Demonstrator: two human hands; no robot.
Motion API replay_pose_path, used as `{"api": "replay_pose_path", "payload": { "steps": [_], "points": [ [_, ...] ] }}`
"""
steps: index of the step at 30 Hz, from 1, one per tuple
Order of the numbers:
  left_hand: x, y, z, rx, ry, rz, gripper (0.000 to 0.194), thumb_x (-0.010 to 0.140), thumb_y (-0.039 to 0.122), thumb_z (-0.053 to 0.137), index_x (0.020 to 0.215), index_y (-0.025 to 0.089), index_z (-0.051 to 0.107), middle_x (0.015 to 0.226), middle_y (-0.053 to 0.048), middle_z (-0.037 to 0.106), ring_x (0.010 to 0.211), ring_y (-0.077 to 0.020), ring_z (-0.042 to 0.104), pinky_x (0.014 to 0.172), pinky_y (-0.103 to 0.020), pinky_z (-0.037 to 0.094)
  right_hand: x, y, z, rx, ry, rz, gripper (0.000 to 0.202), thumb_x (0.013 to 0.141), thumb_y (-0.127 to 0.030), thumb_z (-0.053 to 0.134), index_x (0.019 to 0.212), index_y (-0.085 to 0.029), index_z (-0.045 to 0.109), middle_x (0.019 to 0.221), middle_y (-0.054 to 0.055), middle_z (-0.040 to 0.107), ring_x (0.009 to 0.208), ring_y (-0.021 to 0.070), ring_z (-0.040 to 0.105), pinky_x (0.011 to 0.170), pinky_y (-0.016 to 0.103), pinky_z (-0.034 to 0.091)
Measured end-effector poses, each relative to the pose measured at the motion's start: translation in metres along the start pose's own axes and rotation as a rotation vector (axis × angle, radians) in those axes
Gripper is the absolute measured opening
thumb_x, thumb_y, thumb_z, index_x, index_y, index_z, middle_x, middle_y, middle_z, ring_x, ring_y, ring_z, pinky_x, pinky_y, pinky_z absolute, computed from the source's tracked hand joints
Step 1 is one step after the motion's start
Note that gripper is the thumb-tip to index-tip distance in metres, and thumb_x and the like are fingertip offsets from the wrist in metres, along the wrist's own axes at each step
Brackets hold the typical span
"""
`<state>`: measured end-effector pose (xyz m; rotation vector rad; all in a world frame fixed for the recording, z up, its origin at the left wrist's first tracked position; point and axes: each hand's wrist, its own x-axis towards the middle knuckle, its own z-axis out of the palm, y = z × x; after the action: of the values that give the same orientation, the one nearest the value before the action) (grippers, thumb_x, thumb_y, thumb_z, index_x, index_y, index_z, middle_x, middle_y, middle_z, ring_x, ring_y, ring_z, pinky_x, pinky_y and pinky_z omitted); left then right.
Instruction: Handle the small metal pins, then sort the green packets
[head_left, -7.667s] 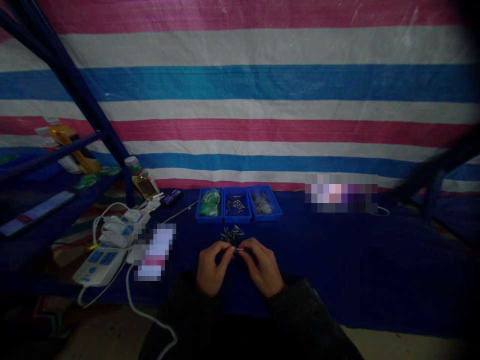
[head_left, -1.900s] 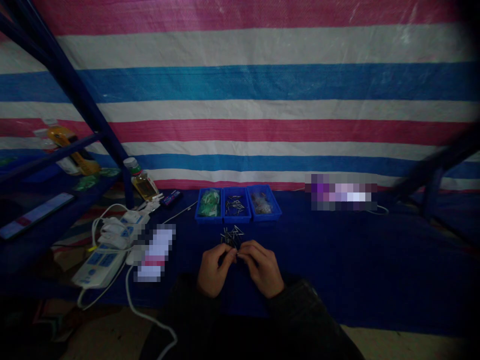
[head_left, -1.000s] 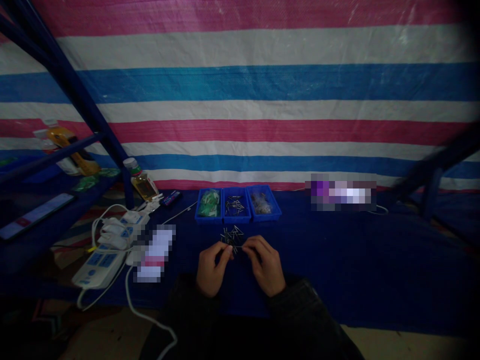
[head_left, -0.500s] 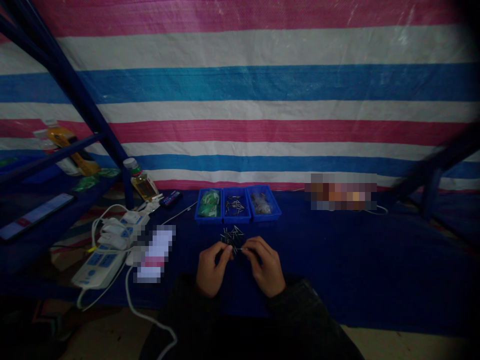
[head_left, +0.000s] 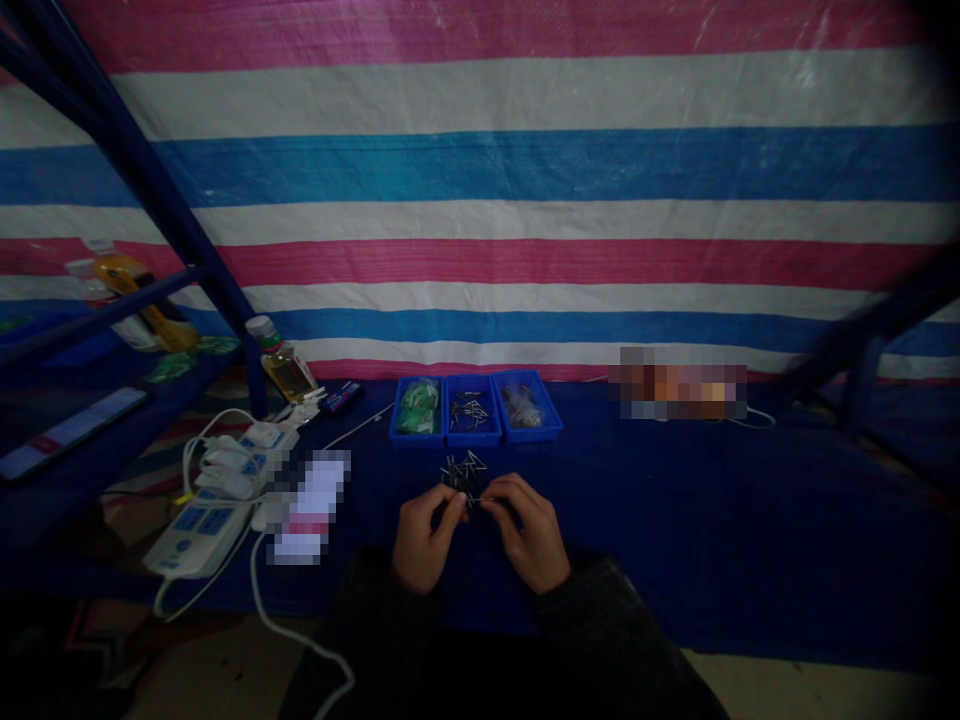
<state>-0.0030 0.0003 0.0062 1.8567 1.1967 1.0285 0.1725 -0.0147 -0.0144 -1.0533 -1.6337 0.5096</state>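
On the blue table (head_left: 712,540), the left hand (head_left: 424,540) and right hand (head_left: 534,535) pinch one slim metal pin (head_left: 477,500) between them, fingertips almost closed. Beyond, three blue trays (head_left: 473,438) hold, left to right, green packets (head_left: 420,408), loose metal pieces (head_left: 469,411), clear packets (head_left: 523,408). A pin pile (head_left: 463,470) lies just beyond the grip.

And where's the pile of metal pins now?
In the head view, the pile lies centrally, just beyond the left hand and right hand, short of the middle blue tray.
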Motion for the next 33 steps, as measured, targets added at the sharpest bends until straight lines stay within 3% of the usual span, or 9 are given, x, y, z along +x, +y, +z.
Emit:
{"api": "replay_pose_path", "payload": {
  "steps": [13, 19, 33],
  "points": [
    [0.0008, -0.0017, 0.0022, 0.024, -0.079, 0.030, 0.034, 0.102, 0.032, 0.052, 0.075, 0.019, 0.065, 0.072, 0.000, 0.067, 0.071, -0.0157, 0.065, 0.073, -0.026, 0.045, -0.0013, 0.0041, 0.0019, -0.011, -0.082, 0.019, 0.019, 0.101, -0.022, 0.056, 0.085, -0.022, 0.066, 0.082, 0.003, 0.066, 0.076, 0.0177, 0.065, 0.073, 0.031, 0.050],
    [0.0009, -0.0006, 0.0019, 0.029, -0.033, 0.025, 0.034, 0.102, 0.035, 0.051, 0.075, 0.019, 0.065, 0.073, -0.001, 0.069, 0.072, -0.0166, 0.066, 0.074, -0.026, 0.046, -0.0005, 0.0043, 0.0020, -0.007, -0.031, -0.008, 0.013, 0.100, -0.020, 0.054, 0.100, -0.022, 0.067, 0.094, 0.006, 0.068, 0.086, 0.0194, 0.067, 0.078, 0.031, 0.053],
    [0.0013, 0.0038, 0.0021, 0.046, 0.006, 0.018, 0.033, 0.100, 0.032, 0.054, 0.073, 0.019, 0.067, 0.072, -0.001, 0.072, 0.071, -0.0169, 0.068, 0.073, -0.026, 0.047, 0.0012, 0.0039, 0.0002, -0.051, -0.011, 0.031, 0.015, 0.100, -0.015, 0.050, 0.094, -0.022, 0.061, 0.090, 0.004, 0.064, 0.082, 0.0183, 0.063, 0.075, 0.030, 0.049]
  ]
}}
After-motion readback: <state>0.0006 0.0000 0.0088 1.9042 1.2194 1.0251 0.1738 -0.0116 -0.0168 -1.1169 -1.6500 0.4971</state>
